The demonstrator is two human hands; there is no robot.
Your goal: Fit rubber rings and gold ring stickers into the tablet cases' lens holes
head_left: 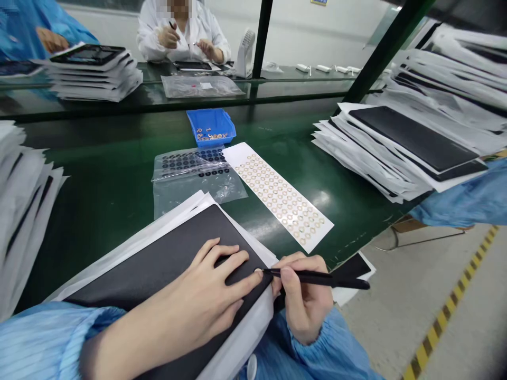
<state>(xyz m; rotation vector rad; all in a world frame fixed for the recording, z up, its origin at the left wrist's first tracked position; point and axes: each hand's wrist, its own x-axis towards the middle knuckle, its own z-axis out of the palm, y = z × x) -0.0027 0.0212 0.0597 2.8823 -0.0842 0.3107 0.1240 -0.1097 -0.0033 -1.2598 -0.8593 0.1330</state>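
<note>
A matt black panel (158, 258) in white paper (138, 240) on a glossy green benchtop (99, 211).

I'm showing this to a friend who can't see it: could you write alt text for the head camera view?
A person's left hand rests flat on a black panel lying on white sheets, while the right hand holds black tweezers with their tips at a left fingertip. Ahead, on a green workbench, lies a white strip of small ring-shaped pieces.

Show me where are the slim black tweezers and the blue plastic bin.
Slim black tweezers (317, 278): head view, on the shaft.
Blue plastic bin (211, 122): head view, on the inner back wall.
</note>
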